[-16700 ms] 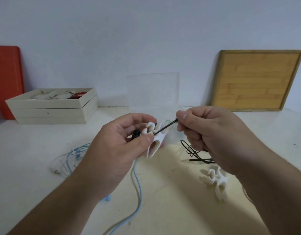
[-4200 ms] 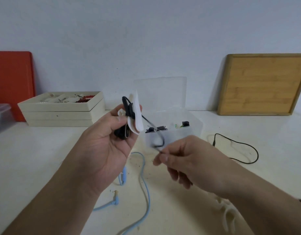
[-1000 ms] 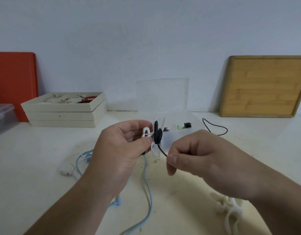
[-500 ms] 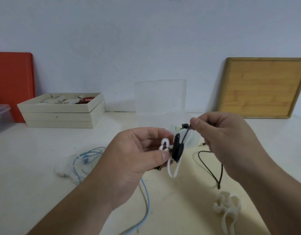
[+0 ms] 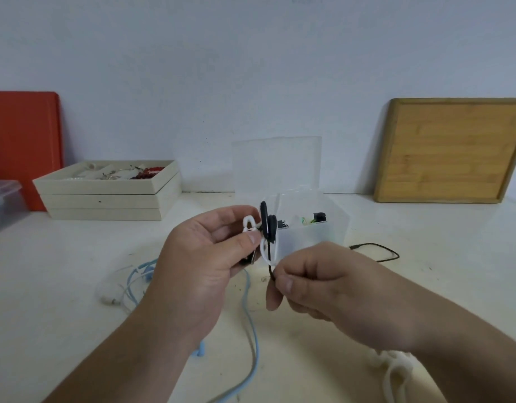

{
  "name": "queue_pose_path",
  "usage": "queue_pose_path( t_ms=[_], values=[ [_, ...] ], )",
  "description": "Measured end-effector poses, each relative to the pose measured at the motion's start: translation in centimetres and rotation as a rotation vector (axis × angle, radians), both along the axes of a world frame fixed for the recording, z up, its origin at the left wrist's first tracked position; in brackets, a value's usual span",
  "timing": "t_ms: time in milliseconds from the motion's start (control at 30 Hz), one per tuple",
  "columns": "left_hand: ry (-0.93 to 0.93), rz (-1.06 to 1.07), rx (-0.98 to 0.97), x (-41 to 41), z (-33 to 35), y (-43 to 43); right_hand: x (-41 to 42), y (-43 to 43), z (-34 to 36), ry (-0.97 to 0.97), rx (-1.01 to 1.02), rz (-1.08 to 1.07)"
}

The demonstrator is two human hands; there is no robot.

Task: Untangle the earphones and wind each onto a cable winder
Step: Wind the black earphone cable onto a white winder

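Gripping white plastic cable winder (image 5: 258, 228) in left hand (image 5: 204, 266); pinching thin black earphone cable (image 5: 269, 258) in right hand (image 5: 317, 280), above tabletop (image 5: 61, 286). Slackening tension risking coils slipping off.

Black cable (image 5: 269, 228) on white winder (image 5: 267, 251); second white winder (image 5: 396, 370) near right. Light blue earphones (image 5: 251, 315) on off-white table (image 5: 47, 286). Far left – red board (image 5: 24, 141), cream trays (image 5: 105, 199). Far right – bamboo-grain board (image 5: 454, 149).
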State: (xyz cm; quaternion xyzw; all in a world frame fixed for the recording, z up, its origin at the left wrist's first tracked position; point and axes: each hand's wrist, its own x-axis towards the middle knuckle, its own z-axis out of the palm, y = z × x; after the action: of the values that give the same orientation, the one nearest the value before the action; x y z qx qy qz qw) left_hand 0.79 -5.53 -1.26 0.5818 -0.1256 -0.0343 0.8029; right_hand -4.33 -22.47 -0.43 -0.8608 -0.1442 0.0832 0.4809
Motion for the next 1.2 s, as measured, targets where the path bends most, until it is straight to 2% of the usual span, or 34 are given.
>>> queue_pose_path(
  t_ms=[133, 267, 400, 500, 600, 700, 800, 933, 1033, 1200],
  values=[
    [0.013, 0.003, 0.075, -0.1, 0.2, -0.1, -0.3, -0.6, 1.1, -0.133, -0.039, -0.032],
    [0.008, -0.008, 0.094, -0.2, 0.2, 0.0, -0.6, -1.0, 1.5, -0.145, -0.017, 0.001],
    [-0.117, 0.015, 0.226, -0.2, -0.2, -0.1, -0.9, -0.7, 1.7, -0.181, 0.026, 0.023],
    [-0.229, -0.001, 0.357, -0.7, -0.2, -0.6, -0.6, -1.2, 1.9, -0.283, 0.137, -0.134],
    [-0.225, -0.051, 0.382, -0.9, -0.3, -0.6, -0.2, -1.9, 2.0, -0.424, 0.161, -0.402],
    [-0.178, -0.138, 0.286, -1.1, 0.1, -0.5, 0.1, -2.6, 1.7, -0.454, 0.168, -0.576],
    [-0.114, -0.245, 0.143, -1.3, 0.4, -0.5, 0.4, -2.4, 1.4, -0.392, 0.185, -0.611],
    [-0.095, -0.291, 0.033, -1.4, 0.5, -0.5, 0.5, -1.5, 0.9, -0.236, 0.086, -0.536],
    [-0.092, -0.189, -0.004, -0.9, 0.2, -0.4, 0.6, -0.5, 0.1, -0.089, -0.122, -0.326],
    [-0.042, -0.01, 0.012, -0.3, -0.2, -0.3, 0.0, 0.3, 0.1, 0.029, -0.183, -0.026]
  ],
)
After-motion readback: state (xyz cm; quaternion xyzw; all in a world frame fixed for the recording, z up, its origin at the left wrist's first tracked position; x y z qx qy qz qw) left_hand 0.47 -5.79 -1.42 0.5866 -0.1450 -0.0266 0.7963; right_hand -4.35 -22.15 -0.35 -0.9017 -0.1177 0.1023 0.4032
